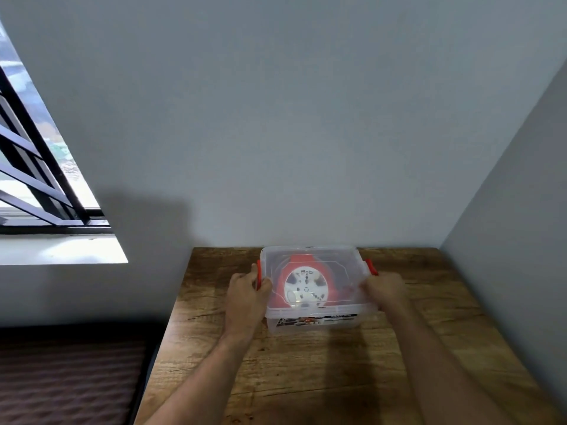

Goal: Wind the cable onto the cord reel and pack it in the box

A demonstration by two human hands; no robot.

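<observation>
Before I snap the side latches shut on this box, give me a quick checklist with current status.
1. Cord reel inside the clear box: ok, seen through the lid.
2. Lid sitting on the box: ok, though an even seat all round cannot be told.
3. Left hand at the left red latch: ok, fingers on it.
4. Right hand at the right red latch: ok, beside it; contact cannot be told.
5. Cable clear of the rim: cannot tell.
6. Box resting flat on the wooden table: ok.
</observation>
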